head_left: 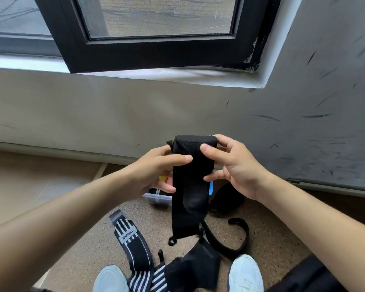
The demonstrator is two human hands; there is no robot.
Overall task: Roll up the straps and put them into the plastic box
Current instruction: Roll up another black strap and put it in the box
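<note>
In the head view, a wide black fabric strap (189,186) was held upright in the air between both hands, in front of a scuffed pale wall (93,114) below a black-framed window (156,57). Its upper end was bunched over into a thick fold or roll, and its lower end hung loose above the floor. The left hand (156,171) pinched the strap's left edge, thumb laid across the front and fingers curled behind. The right hand (234,167) gripped the right edge near the top, thumb pressed on the front. Behind the strap, a clear plastic box (158,198) stood on the speckled brown floor (272,239) near the wall, mostly hidden. Nearer the person lay a black-and-white striped strap with a grey label (133,243), a crumpled black strap (194,268) and a narrow black looped strap (238,234), between two pale shoes (110,279).
</note>
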